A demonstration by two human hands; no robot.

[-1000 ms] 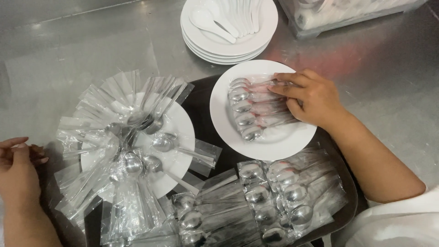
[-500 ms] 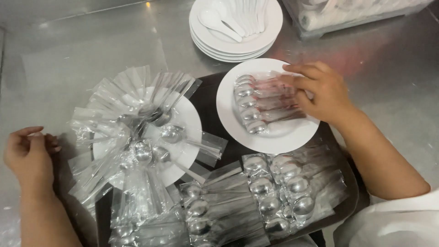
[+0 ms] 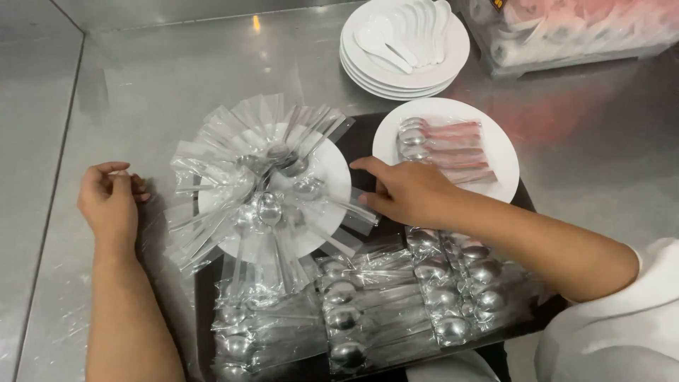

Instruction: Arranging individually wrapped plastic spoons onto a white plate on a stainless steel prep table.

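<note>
Left hand [image 3: 112, 201] is resting on the steel counter [image 3: 212, 78] at the far left, fingers curled loosely inward, thumb meeting fingertips; whether it is pinching a scrap of clear film I cannot tell. It is sitting just beside the edge of the fanned plate [image 3: 332, 177].

That white round plate is carrying wrapped spoons [image 3: 269, 209] laid in a radial fan, bowls meeting at the centre, clear crinkled sleeves sticking out past the rim like spokes. The fan is looking close to full all the way round, so this part is reading as largely done.

Below and between, a dark tray [image 3: 361, 138] is holding the loose stock [image 3: 353, 311]: rows of polished metal spoons in glossy transparent sleeves, lying overlapped and flat. A fair pile is remaining there, so sorting is looking well short of finished.

Right hand [image 3: 410, 191] is reaching across the tray, palm down, fingers spread and extended toward the fan's right edge, gripping nothing that I can make out.

Behind it, a second white plate [image 3: 495, 141] is holding a neat side-by-side row of wrapped spoons [image 3: 438, 148], only partly filled.

Farther back, a stack of white plates [image 3: 453, 56] is bearing white ceramic soup spoons [image 3: 403, 35], smooth and matte. A clear bin [image 3: 566, 35] is sitting at top right.
</note>
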